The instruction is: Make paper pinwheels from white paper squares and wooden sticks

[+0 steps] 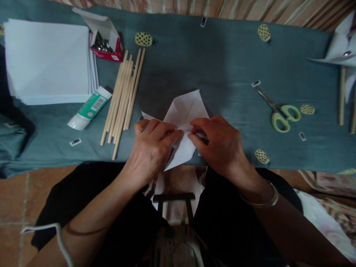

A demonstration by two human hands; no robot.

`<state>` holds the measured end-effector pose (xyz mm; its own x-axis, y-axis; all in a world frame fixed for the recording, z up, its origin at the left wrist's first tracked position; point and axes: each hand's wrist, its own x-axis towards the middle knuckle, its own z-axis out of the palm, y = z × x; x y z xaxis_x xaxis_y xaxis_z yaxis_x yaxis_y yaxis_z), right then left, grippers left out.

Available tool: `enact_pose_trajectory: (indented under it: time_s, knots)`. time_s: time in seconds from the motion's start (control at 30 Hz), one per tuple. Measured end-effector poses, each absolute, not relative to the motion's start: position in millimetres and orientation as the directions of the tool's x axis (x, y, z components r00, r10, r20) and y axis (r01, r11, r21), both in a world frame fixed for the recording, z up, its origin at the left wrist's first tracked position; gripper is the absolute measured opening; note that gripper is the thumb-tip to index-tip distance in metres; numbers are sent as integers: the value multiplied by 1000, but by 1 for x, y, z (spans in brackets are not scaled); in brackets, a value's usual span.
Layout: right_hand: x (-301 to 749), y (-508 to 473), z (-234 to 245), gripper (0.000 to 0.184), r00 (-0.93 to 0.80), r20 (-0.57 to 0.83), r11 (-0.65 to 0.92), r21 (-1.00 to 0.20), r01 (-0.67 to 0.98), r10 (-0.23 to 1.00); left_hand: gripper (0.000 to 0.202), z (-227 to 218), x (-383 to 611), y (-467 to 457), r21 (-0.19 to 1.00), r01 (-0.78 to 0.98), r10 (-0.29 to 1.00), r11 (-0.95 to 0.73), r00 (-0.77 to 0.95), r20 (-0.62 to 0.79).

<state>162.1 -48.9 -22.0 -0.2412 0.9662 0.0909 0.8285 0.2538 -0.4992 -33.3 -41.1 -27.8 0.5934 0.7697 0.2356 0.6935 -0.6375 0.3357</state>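
A white sheet of paper [185,109], cut and folded into pointed flaps, lies near the front edge of the table under both hands. My left hand [154,142] is closed on its left side, thumb and forefinger pinching the paper near the middle. Facing it, my right hand [218,139] pinches the paper just right of the middle, thumb and forefinger close together. The two sets of fingertips nearly meet at the centre. Fingers cover part of the folds there.
At left are a stack of white paper [47,59], a red box [107,50] of shiny metal pieces, a glue tube [90,108] and several wooden sticks [119,100]. Green-handled scissors [280,113] lie at right. Beyond them, a white paper pinwheel [343,46] stands at the table's [233,89] edge.
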Motion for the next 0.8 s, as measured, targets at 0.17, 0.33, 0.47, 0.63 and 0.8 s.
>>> enact_pose_trajectory:
  time_s: [0.17,0.33,0.47,0.63,0.8]
  knots:
    - [162,-49,-23,13,-245,116,270,-475,837,963,32,-30,-31,-41,345,703,781,-621,591,202]
    - [159,-52,-26,13,-259,175,310,-426,850,950,31,-35,-29,-41,324,705,775,-631,589,228]
    - [163,-51,-25,15,-273,215,342,-436,832,938,27,-37,-29,-41,293,699,757,-653,594,271]
    - [191,-37,-20,19,-82,229,197,-541,818,970,25,-36,-29,-40,277,686,739,-673,610,285]
    - [201,-25,-34,21,-8,243,152,-581,799,970,24,-35,-28,-39,256,694,738,-673,606,296]
